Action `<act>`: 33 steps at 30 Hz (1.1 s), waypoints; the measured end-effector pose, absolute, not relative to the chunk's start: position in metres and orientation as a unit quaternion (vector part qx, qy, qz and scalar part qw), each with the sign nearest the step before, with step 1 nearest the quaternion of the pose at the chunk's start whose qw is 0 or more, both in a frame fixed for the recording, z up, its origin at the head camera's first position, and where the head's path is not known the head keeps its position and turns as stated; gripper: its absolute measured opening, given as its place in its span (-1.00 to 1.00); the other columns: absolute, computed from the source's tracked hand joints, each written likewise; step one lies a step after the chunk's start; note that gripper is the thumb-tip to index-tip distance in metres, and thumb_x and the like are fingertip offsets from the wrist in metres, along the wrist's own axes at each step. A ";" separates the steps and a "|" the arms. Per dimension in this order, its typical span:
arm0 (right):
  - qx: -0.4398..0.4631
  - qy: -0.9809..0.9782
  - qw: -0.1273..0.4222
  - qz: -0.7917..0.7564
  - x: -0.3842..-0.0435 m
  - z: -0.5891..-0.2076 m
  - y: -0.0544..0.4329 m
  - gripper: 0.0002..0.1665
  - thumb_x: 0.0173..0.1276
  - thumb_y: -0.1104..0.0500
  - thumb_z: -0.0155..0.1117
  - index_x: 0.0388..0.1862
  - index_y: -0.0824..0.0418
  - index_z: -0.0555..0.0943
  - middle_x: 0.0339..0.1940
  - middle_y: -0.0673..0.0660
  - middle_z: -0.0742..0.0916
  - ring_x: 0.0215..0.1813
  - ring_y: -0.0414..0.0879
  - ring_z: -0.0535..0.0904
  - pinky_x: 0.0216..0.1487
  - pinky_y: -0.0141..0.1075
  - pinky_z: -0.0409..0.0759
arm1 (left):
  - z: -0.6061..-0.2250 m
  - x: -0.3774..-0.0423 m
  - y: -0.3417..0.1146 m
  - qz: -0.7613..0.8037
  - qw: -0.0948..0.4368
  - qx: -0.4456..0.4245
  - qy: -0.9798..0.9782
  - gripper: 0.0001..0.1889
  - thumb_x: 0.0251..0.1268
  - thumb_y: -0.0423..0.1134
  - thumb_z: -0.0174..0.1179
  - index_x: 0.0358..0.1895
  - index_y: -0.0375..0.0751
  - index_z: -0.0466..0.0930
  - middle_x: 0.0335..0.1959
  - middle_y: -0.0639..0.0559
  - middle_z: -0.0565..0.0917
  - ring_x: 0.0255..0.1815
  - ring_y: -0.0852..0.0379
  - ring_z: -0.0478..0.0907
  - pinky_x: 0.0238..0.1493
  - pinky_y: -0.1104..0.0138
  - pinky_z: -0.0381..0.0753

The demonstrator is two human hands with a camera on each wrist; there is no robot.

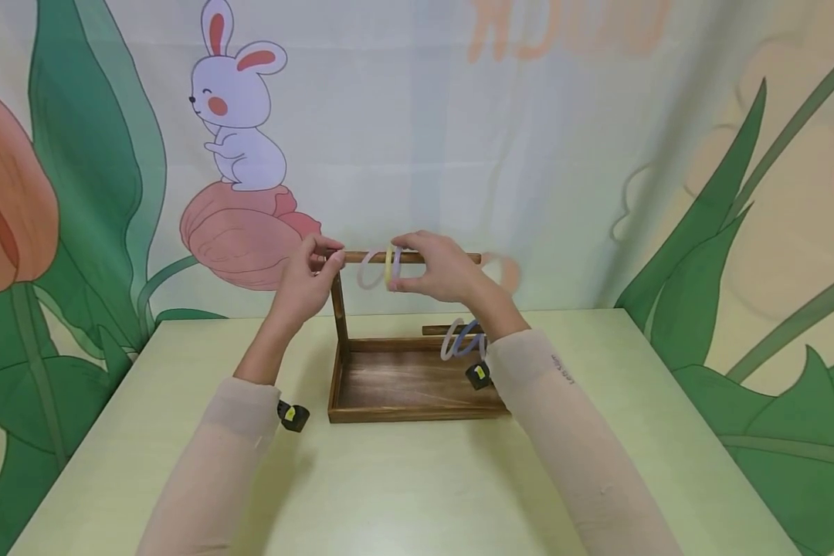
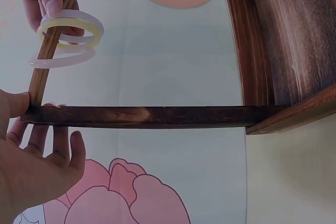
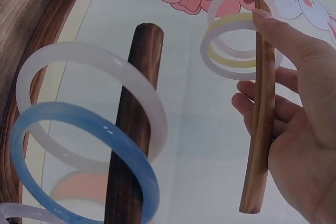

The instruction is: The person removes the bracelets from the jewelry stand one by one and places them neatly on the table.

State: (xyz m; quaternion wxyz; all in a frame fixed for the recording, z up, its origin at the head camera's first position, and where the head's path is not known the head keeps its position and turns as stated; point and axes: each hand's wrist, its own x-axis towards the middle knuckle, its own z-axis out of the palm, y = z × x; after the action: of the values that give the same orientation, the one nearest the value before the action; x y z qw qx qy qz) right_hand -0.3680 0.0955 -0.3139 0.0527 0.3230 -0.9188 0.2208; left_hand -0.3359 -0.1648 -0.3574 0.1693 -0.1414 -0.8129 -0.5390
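At centre, the left hand is gripping a brown wooden rod, the right hand pinching glossy yellow and lavender rings, likely light, stiff, best rim-held.

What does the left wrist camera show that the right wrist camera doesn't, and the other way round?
Only the left wrist view: the foot of the upright post at the wooden tray, and the palm of the left grip.

Only the right wrist view: the lower bar with a blue bangle and whitish bangle, plus the upper bar's free end.

Both: a yellow bangle, lavender bangle and pale pink bangle around the upper bar, and the right grip, at least partly.
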 end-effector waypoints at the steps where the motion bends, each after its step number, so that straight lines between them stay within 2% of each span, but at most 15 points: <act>1: 0.321 -0.920 0.052 0.219 -0.368 -0.314 0.095 -0.03 0.37 -0.25 0.52 0.60 0.13 0.42 0.50 0.10 0.57 0.52 0.07 0.44 0.50 0.00 0.41 | -0.358 -0.336 -0.165 -0.540 0.168 -0.141 -0.813 -0.71 0.68 -0.11 0.13 0.22 -0.22 0.53 0.02 -0.17 0.66 0.02 -0.09 0.61 0.04 0.14 0.53; 8: 0.316 -0.921 0.048 0.224 -0.369 -0.315 0.093 -0.04 0.36 -0.22 0.54 0.55 0.23 0.44 0.43 0.13 0.63 0.43 0.04 0.54 0.44 -0.04 0.48 | -0.360 -0.336 -0.164 -0.545 0.166 -0.139 -0.810 -0.66 0.69 -0.11 0.13 0.26 -0.27 0.51 0.04 -0.20 0.63 0.06 -0.14 0.65 0.09 0.09 0.54; 19: 0.314 -0.919 0.052 0.232 -0.369 -0.315 0.093 -0.09 0.34 -0.24 0.55 0.50 0.20 0.50 0.35 0.10 0.68 0.36 0.01 0.60 0.38 -0.07 0.53 | -0.358 -0.337 -0.165 -0.530 0.158 -0.132 -0.822 -0.65 0.69 -0.09 0.12 0.31 -0.21 0.49 0.14 -0.19 0.63 0.14 -0.18 0.62 0.22 -0.05 0.55; 33: 0.320 -0.916 0.059 0.236 -0.367 -0.315 0.094 -0.10 0.35 -0.24 0.54 0.48 0.21 0.51 0.33 0.10 0.69 0.33 0.01 0.62 0.36 -0.08 0.55 | -0.359 -0.336 -0.165 -0.523 0.167 -0.131 -0.825 -0.68 0.69 -0.09 0.12 0.24 -0.22 0.53 0.04 -0.19 0.68 0.11 -0.12 0.61 0.17 -0.01 0.56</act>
State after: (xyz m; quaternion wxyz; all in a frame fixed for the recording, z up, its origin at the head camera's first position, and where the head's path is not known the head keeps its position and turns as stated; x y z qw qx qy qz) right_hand -0.3671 0.0943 -0.3146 0.0594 0.3199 -0.9155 0.2365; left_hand -0.3362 -0.1646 -0.3589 0.1673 -0.1309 -0.8252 -0.5234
